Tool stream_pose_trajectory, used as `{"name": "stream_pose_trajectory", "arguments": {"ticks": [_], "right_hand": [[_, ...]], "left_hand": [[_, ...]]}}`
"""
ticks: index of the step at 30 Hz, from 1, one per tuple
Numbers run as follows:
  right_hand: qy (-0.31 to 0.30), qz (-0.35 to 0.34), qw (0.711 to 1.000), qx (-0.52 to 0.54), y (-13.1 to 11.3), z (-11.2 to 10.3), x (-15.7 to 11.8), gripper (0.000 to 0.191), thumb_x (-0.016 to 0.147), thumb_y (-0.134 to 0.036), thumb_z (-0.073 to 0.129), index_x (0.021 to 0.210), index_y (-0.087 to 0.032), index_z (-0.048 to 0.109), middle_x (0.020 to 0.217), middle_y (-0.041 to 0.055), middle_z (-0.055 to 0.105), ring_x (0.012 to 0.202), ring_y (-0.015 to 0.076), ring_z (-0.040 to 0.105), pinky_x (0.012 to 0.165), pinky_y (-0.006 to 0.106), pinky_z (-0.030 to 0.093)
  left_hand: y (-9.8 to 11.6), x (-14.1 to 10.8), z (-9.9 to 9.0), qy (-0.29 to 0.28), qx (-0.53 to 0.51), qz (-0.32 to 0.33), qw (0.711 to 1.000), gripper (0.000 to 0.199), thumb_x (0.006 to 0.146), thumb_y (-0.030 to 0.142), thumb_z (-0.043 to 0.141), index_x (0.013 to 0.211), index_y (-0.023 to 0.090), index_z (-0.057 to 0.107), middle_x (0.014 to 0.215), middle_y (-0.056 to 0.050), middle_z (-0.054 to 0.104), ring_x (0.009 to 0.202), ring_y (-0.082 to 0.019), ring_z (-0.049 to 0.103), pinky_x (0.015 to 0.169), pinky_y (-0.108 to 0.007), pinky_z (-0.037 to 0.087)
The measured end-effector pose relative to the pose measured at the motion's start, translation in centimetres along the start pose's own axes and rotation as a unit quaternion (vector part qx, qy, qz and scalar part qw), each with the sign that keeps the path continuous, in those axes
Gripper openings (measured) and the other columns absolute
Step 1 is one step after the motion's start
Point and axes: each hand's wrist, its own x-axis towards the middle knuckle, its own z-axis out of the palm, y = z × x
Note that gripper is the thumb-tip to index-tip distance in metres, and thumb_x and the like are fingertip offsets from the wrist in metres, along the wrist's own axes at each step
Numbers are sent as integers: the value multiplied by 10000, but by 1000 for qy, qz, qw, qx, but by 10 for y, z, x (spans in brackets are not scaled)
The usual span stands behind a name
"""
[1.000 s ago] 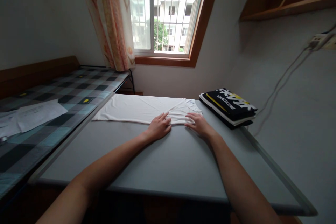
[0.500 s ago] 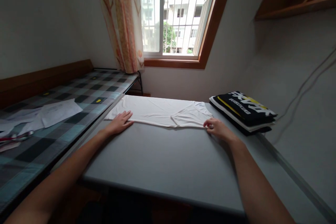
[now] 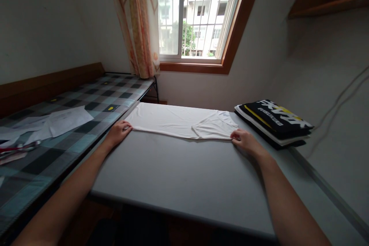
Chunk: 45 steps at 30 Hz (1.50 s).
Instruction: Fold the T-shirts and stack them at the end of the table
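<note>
A white T-shirt (image 3: 170,119) lies folded lengthwise on the grey table (image 3: 178,177), its neck end on the right and one sleeve turned back over the body. My left hand (image 3: 119,131) pinches the near corner of the hem at the left end. At the opposite end, my right hand (image 3: 242,139) has its fingers closed on the near corner by the collar. The shirt stays flat between both hands, with a few light creases.
Several folded dark and white shirts form a stack (image 3: 273,125) at the table's right, by the wall. A bed with a checked cover (image 3: 115,94) adjoins the left side, with papers (image 3: 67,121) on it. A window (image 3: 198,19) is behind.
My left hand has slid left from lying flat on the shirt to gripping its hem corner. The right hand keeps its hold. The view has shifted slightly.
</note>
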Motion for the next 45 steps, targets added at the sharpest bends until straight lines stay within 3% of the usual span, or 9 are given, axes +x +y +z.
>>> {"name": "stream_pose_trajectory", "arguments": {"ticks": [3, 10, 18, 24, 30, 35, 41, 45], "right_hand": [[6, 4, 1000, 5, -3, 0, 0, 135, 729, -174, 550, 782, -193, 673, 875, 78, 676, 843, 202, 611, 777, 272, 439], [19, 13, 1000, -17, -5, -1, -1, 103, 724, -189, 570, 762, -203, 664, 867, 66, 679, 819, 203, 603, 745, 278, 426], [28, 45, 997, -62, -3, -1, -2, 115, 745, -239, 558, 778, -217, 667, 882, 62, 685, 848, 226, 595, 756, 318, 403], [32, 39, 996, -67, 4, 2, -2, 132, 741, -245, 552, 770, -212, 676, 859, 68, 674, 807, 223, 589, 731, 320, 407], [40, 10, 999, -13, 12, 2, -2, 197, 698, -199, 560, 830, -209, 706, 846, 64, 676, 795, 207, 607, 731, 293, 437], [25, -7, 998, 52, 18, -2, -3, 232, 669, -180, 555, 820, -201, 730, 862, 58, 679, 746, 185, 624, 717, 274, 468], [50, -9, 998, 48, 25, -2, -3, 199, 685, -253, 558, 759, -210, 738, 879, 71, 695, 787, 217, 641, 757, 310, 477], [125, -2, 989, 79, 21, -1, -2, 180, 690, -301, 544, 726, -222, 702, 867, 65, 701, 853, 241, 647, 838, 343, 476]], "left_hand": [[1, -2, -2, 25, 3, -8, 1000, 412, 802, 546, 512, 923, 205, 709, 1052, -83, 667, 1021, -245, 613, 959, -357, 457], [-2, 1, 0, -6, 36, -18, 999, 309, 827, 460, 514, 863, 226, 713, 1039, -75, 710, 1074, -270, 601, 926, -376, 424], [0, 5, 0, 11, 12, -23, 1000, 304, 854, 450, 486, 894, 216, 676, 928, -66, 734, 913, -240, 659, 830, -334, 453], [-4, -3, -4, 12, 71, -20, 997, 303, 772, 388, 572, 997, 246, 716, 1072, -55, 704, 1068, -276, 596, 912, -378, 404], [-12, -5, -13, 9, 100, -71, 992, 296, 785, 317, 530, 972, 251, 749, 1058, -55, 703, 1032, -263, 612, 871, -360, 419], [-12, -6, -18, -5, 113, -69, 991, 359, 743, 224, 529, 1027, 257, 746, 1099, -47, 709, 1020, -257, 622, 856, -358, 427], [-13, -7, -18, 25, 168, -79, 982, 264, 799, 342, 541, 901, 235, 761, 1089, -98, 699, 1034, -331, 587, 871, -442, 430], [-13, -4, -18, 59, 100, -91, 989, 262, 785, 330, 520, 890, 215, 730, 989, -97, 718, 952, -280, 635, 832, -360, 477]]}}
